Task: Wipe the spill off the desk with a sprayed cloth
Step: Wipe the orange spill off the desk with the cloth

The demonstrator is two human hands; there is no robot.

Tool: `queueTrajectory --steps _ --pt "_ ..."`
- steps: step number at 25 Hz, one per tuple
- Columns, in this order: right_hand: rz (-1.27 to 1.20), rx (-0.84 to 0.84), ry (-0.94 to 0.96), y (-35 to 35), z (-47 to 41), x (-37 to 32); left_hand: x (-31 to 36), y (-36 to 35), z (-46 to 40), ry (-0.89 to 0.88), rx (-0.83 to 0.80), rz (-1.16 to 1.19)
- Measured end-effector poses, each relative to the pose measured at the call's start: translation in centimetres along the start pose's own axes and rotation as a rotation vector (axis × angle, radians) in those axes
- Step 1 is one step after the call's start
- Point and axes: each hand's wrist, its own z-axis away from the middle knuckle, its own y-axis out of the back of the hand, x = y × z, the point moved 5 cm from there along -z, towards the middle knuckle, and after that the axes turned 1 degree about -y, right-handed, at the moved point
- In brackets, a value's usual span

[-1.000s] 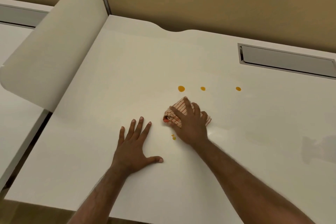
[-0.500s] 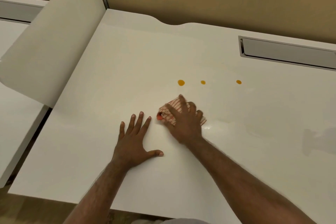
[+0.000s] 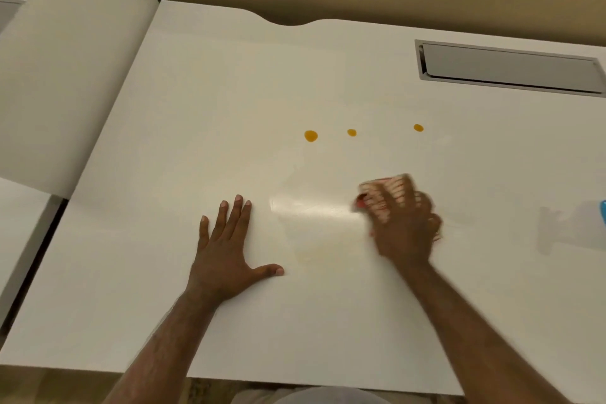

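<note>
The left hand (image 3: pixel 226 259) lies flat on the white bench (image 3: pixel 203 115), its fingers (image 3: pixel 241 211) spread and its thumb pointing toward the right hand. The right hand (image 3: pixel 405 228), blurred, presses a red-striped cloth (image 3: pixel 382 192) against the bench, its fingers curled over the cloth, which shows just beyond and left of the fingertips. Three orange drops (image 3: pixel 311 136) sit in a row beyond both sets of fingers, apart from the cloth, and a wet sheen (image 3: pixel 314 208) lies between the hands.
</note>
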Motion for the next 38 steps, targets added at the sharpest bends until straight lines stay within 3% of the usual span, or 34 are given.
queueTrajectory --steps 3,5,7,11,14,17,22,25,27,31,33,35,38 --pt "-0.092 0.007 -0.311 1.0 -3.2 8.7 0.1 0.0 0.0 -0.001 -0.004 0.003" --pt "-0.11 0.022 -0.418 1.1 -4.2 9.9 0.1 0.0 0.0 0.0 -0.01 -0.003" --pt "-0.073 0.028 -0.334 0.8 -4.3 6.0 0.1 0.0 0.0 0.005 -0.011 0.001" --pt "-0.191 -0.018 0.106 -0.1 0.6 -7.7 0.3 0.2 -0.1 0.004 -0.023 -0.005" --pt "-0.114 -0.018 0.387 -0.2 6.8 -11.5 0.1 0.2 -0.1 -0.021 -0.046 -0.02" --pt "-0.086 -0.047 0.37 -0.3 8.7 -7.3 0.2 -0.2 0.3 -0.049 -0.074 -0.05" --pt "-0.078 -0.019 -0.084 1.6 3.9 6.4 2.0 -1.1 1.2 -0.073 -0.087 -0.058" --pt "-0.083 -0.006 -0.249 1.2 0.9 8.8 3.5 -1.8 1.5 -0.075 -0.084 -0.065" --pt "-0.059 -0.001 -0.138 0.7 0.6 5.1 4.0 -2.0 1.8 -0.05 -0.081 -0.06" --pt "-0.113 0.03 0.271 -0.3 4.0 -4.8 4.4 -2.2 3.0 -0.004 -0.084 -0.064" --pt "-0.087 0.017 0.393 -0.4 5.8 -6.4 4.5 -2.2 3.8 0.028 -0.078 -0.065" --pt "-0.082 -0.004 0.367 -0.3 5.4 -4.2 4.5 -2.3 4.2 0.052 -0.07 -0.055" --pt "-0.09 -0.018 0.167 -0.3 3.7 1.7 4.6 -2.3 4.3 0.07 -0.073 -0.026"
